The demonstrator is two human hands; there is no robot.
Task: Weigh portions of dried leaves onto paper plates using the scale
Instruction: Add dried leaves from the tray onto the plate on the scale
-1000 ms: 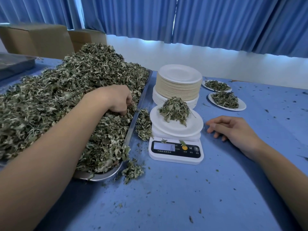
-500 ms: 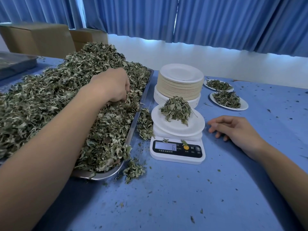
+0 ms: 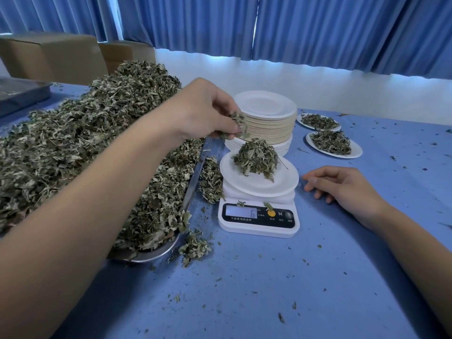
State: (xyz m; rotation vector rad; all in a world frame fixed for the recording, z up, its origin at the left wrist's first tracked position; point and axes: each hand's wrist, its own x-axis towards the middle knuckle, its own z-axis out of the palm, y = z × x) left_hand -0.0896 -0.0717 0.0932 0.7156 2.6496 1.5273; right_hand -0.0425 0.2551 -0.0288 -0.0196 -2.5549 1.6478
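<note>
A white digital scale (image 3: 259, 220) stands mid-table, its display reading 6. On it sits a white paper plate (image 3: 259, 183) bearing a small mound of dried leaves (image 3: 256, 156). My left hand (image 3: 205, 111) hovers just above and left of that mound, pinching a small tuft of dried leaves (image 3: 238, 123) in its fingertips. A big heap of dried leaves (image 3: 97, 140) fills the metal tray (image 3: 193, 189) at the left. My right hand (image 3: 342, 189) rests on the blue tabletop to the right of the scale, fingers loosely curled, holding nothing.
A tall stack of paper plates (image 3: 266, 118) stands behind the scale. Two filled plates (image 3: 333, 144) lie at the back right. Spilled leaves (image 3: 195, 248) lie beside the tray's near corner. Cardboard boxes (image 3: 51, 57) and a grey tray (image 3: 19, 94) sit at the far left.
My left hand has lifted out of the leaf heap with a pinch of leaves and moved right, toward the plate on the scale. My right hand has stayed put.
</note>
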